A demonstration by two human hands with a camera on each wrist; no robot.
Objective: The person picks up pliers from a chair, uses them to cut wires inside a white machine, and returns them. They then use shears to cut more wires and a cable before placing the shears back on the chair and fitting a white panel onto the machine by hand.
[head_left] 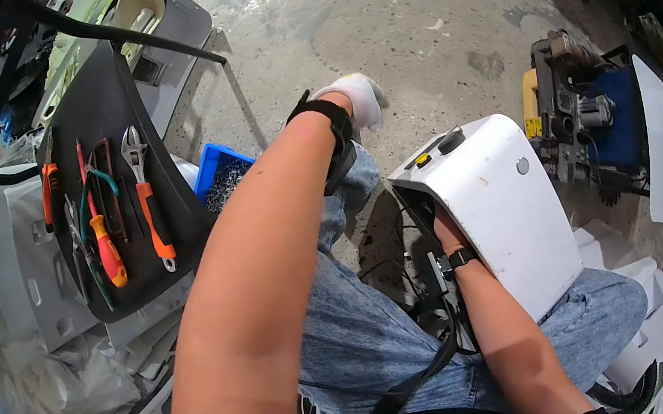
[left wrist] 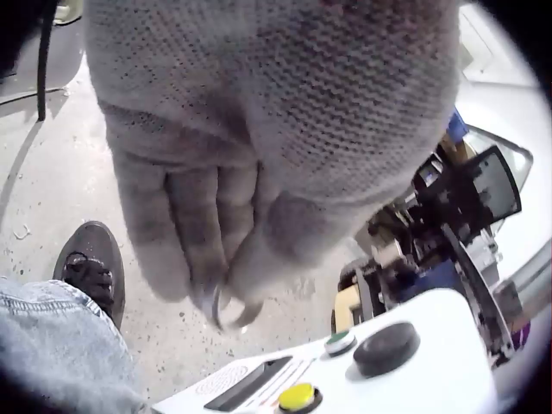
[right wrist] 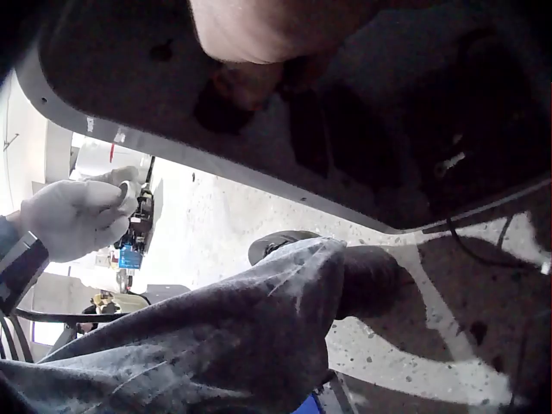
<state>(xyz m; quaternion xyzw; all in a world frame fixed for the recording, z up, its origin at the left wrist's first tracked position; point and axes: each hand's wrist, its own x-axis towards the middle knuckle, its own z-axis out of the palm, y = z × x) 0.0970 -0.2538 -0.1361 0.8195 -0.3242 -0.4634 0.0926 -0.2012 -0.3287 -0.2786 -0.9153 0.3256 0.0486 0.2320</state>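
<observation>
In a white knit glove, my left hand [head_left: 354, 101] is raised over the floor beyond the knees. Its thumb and fingers pinch a small ring-shaped piece [left wrist: 231, 314], pale and curved. A white machine housing [head_left: 506, 214] lies tilted against the right thigh, its hollow side facing left. On its end panel sit a black knob [left wrist: 386, 348], a yellow button [left wrist: 298, 396] and a green button [left wrist: 340, 342]. My bare right hand [right wrist: 259, 34] reaches inside the housing; its fingers vanish into shadow, and I cannot tell what they hold.
At the left, a black chair seat [head_left: 106, 95] bears pliers, an adjustable wrench [head_left: 145, 193] and a screwdriver [head_left: 105, 243]. Beside it stands a blue bin [head_left: 209, 170] of small dark parts. Machinery [head_left: 586, 115] occupies the right. Black cables hang near the housing's open side.
</observation>
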